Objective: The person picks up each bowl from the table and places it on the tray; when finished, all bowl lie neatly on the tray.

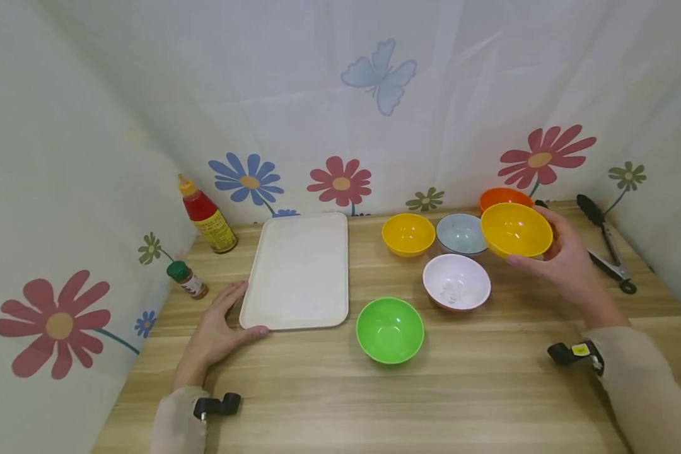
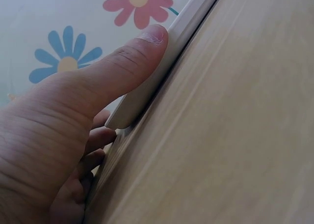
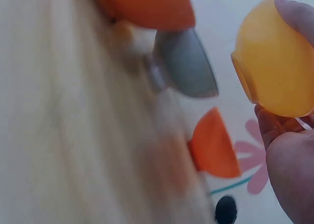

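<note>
Here in the right of the frame, my right hand (image 1: 567, 268) is clamped on a yellow bowl (image 1: 516, 230), thumb at its near rim, the bowl tipped and held up off the table (image 1: 318, 391); most of my gripping fingers are lost behind it. The right-wrist view cuts that bowl off at the right edge and blurs the wood. Behind it an orange bowl (image 1: 505, 197) shows only its upper part, and a grey-blue bowl (image 1: 461, 233) sits just beside. Over at centre left, my left hand (image 1: 218, 334) lies at the lower-left corner of the white tray (image 1: 301, 271), thumb and fingers apart, touching its edges; from the wrist, the fingertips partly vanish past the corner. Centre right, a white bowl (image 1: 456, 282) has a greyish patch inside, mark or reflection, I can't tell. A second yellow bowl (image 1: 408, 234) stands above it to the left, a green bowl (image 1: 390, 331) below. Far right, tongs (image 1: 611, 244) run partly behind my hand; upper left, a sauce bottle (image 1: 209, 219) and a green-capped jar (image 1: 188, 280), labels unreadable.
</note>
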The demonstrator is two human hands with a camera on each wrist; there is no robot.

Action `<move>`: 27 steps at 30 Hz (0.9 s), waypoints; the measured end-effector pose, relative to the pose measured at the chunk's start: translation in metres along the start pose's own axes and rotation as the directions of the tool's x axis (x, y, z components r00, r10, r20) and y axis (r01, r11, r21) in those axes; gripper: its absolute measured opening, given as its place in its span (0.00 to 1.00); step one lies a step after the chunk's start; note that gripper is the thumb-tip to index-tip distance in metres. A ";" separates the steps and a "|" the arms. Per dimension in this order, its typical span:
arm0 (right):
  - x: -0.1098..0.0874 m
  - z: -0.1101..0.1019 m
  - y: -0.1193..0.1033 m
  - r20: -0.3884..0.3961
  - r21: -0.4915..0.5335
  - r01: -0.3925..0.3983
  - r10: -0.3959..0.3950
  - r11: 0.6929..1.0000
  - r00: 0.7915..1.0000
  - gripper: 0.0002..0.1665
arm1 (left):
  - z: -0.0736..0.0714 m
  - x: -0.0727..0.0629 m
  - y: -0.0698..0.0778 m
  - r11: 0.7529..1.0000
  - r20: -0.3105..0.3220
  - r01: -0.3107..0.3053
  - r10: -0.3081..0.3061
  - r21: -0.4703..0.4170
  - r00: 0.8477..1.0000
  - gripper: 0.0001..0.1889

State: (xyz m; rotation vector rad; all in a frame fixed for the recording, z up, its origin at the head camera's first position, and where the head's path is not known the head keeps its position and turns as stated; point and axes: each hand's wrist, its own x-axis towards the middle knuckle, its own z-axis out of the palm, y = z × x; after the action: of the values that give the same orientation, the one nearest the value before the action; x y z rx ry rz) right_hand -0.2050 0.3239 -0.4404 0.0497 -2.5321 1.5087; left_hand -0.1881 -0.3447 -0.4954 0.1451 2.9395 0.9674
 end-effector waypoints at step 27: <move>0.069 0.072 -0.099 0.135 0.182 0.157 -0.183 0.971 0.974 0.60 | 0.001 0.000 -0.001 1.000 0.002 -0.006 0.006 -0.011 1.000 0.66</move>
State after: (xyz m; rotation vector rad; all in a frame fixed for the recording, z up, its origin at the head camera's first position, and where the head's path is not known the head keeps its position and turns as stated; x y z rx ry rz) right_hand -0.2709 0.2186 -0.3754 0.4101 -2.4281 1.7040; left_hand -0.1882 -0.3448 -0.4964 0.1544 2.9337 0.9831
